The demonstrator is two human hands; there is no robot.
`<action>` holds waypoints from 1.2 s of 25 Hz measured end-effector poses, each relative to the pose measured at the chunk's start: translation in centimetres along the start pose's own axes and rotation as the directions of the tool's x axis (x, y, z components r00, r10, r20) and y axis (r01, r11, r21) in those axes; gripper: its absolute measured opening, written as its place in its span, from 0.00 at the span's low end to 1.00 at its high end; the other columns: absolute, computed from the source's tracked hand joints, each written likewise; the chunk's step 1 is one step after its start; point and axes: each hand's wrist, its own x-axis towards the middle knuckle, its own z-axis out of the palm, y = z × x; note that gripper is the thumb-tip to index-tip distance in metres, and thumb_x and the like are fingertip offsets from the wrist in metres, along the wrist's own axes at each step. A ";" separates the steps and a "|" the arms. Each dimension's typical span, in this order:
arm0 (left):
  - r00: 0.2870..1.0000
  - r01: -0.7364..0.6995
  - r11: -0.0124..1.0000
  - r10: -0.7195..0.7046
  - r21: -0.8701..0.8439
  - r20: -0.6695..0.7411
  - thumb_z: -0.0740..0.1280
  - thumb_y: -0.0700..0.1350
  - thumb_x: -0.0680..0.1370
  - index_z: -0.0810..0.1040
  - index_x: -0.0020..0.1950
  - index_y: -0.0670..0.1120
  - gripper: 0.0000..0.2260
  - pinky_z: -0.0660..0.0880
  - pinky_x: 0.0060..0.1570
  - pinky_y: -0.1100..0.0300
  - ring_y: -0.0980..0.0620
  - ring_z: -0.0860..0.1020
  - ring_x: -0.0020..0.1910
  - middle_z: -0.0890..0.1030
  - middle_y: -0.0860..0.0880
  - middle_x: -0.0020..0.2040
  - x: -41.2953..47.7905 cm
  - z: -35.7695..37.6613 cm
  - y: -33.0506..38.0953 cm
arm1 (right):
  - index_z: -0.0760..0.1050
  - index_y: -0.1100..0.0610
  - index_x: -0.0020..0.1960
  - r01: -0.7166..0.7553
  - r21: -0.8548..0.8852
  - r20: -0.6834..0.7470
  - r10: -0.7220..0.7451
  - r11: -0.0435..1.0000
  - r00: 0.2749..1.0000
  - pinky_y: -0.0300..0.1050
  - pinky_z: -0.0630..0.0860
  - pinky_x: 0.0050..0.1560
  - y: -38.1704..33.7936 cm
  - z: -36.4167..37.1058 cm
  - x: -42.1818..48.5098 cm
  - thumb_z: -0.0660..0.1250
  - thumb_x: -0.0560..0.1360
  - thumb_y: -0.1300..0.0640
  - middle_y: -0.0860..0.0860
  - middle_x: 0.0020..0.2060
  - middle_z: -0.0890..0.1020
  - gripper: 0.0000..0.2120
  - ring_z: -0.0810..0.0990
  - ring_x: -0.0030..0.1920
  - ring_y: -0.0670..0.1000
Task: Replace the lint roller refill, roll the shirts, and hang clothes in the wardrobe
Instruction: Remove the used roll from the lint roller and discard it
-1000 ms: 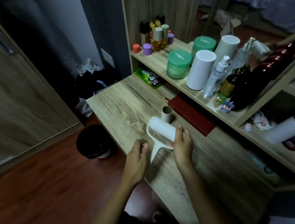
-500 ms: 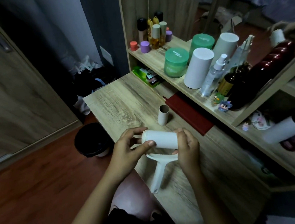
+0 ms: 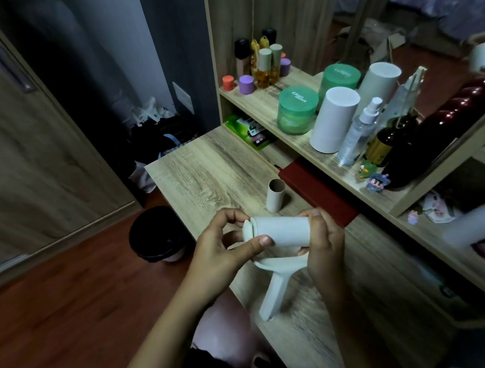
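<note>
Both ends of refill (image 3: 285, 230) gripped, L hand (image 3: 222, 253), R hand (image 3: 324, 242)

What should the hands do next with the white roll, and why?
Probably press the white refill fully home on the lint roller. The left hand pinches its left end, where a thin gap shows beside the end cap, the right hand grips the other end, and the empty cardboard tube already stands on the desk.

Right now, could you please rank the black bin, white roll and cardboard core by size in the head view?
1. black bin
2. white roll, helped by nearness to the camera
3. cardboard core
</note>
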 end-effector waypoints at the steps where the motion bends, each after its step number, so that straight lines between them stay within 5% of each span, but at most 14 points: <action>1: 0.999 0.018 0.999 -0.017 -0.051 0.029 0.77 0.42 0.65 0.72 0.46 0.46 0.16 0.75 0.33 0.64 0.55 0.77 0.38 0.74 0.48 0.45 0.0 0.0 0.2 | 0.73 0.48 0.36 0.009 0.001 0.000 -0.009 1.000 1.000 0.33 0.68 0.22 -0.1 0.0 0.0 0.55 0.69 0.48 0.45 0.36 0.77 0.10 0.77 0.38 0.43; 5: 0.998 0.025 0.997 -0.020 -0.070 0.061 0.76 0.43 0.67 0.70 0.44 0.49 0.16 0.74 0.32 0.62 0.55 0.76 0.38 0.72 0.49 0.43 0.0 0.2 0.5 | 0.73 0.48 0.37 0.030 0.015 -0.027 -0.029 0.999 0.999 0.33 0.68 0.21 0.0 0.0 -0.1 0.53 0.66 0.43 0.45 0.35 0.77 0.14 0.77 0.35 0.37; 9: 0.998 -0.042 0.995 0.045 0.087 -0.036 0.72 0.55 0.65 0.69 0.43 0.54 0.15 0.74 0.32 0.52 0.55 0.74 0.37 0.73 0.56 0.39 -0.3 1.0 0.4 | 0.72 0.47 0.37 0.029 0.010 -0.046 -0.028 1.000 0.999 0.32 0.68 0.21 -0.2 0.0 -0.3 0.53 0.70 0.52 0.46 0.36 0.76 0.10 0.77 0.35 0.36; 16: 0.971 -0.167 0.896 0.222 0.411 -0.088 0.65 0.61 0.71 0.73 0.61 0.61 0.19 0.79 0.43 0.47 0.52 0.80 0.46 0.75 0.62 0.53 -0.2 0.9 -0.4 | 0.71 0.47 0.37 0.047 -0.009 -0.089 -0.048 0.999 0.995 0.31 0.68 0.22 -0.3 0.3 -0.8 0.53 0.72 0.54 0.45 0.35 0.76 0.10 0.77 0.36 0.36; 20: 0.948 -0.132 0.933 0.217 0.335 -0.232 0.67 0.60 0.70 0.76 0.57 0.61 0.16 0.79 0.39 0.46 0.52 0.82 0.37 0.81 0.55 0.49 -0.5 1.8 -1.6 | 0.71 0.46 0.38 -0.020 0.020 -0.117 0.023 1.000 0.993 0.31 0.71 0.23 0.3 0.8 -1.4 0.52 0.71 0.50 0.44 0.37 0.76 0.09 0.77 0.38 0.42; 23: 0.924 -0.127 0.948 0.220 0.292 -0.313 0.71 0.56 0.70 0.76 0.50 0.58 0.11 0.79 0.33 0.56 0.54 0.82 0.32 0.83 0.53 0.43 -0.9 2.7 -1.5 | 0.70 0.46 0.38 -0.034 0.020 -0.113 0.036 0.999 0.993 0.32 0.70 0.23 0.4 0.7 -1.4 0.52 0.70 0.50 0.45 0.37 0.76 0.09 0.77 0.38 0.43; 26: 0.906 -0.126 0.961 0.213 0.245 -0.367 0.69 0.53 0.71 0.72 0.45 0.55 0.07 0.75 0.28 0.63 0.55 0.80 0.27 0.82 0.57 0.51 -1.1 3.5 -1.0 | 0.70 0.46 0.37 0.029 -0.005 -0.101 -0.030 1.000 0.994 0.32 0.70 0.22 0.4 0.6 -1.5 0.53 0.68 0.45 0.45 0.35 0.75 0.09 0.77 0.34 0.38; 30: 0.943 -0.125 0.959 0.195 0.254 -0.271 0.68 0.49 0.74 0.70 0.52 0.59 0.10 0.77 0.30 0.63 0.56 0.82 0.30 0.80 0.61 0.52 -1.0 2.9 -0.5 | 0.70 0.46 0.38 0.103 -0.062 -0.091 -0.109 0.993 0.990 0.34 0.70 0.23 0.5 0.0 -1.2 0.51 0.68 0.43 0.44 0.34 0.75 0.12 0.76 0.34 0.36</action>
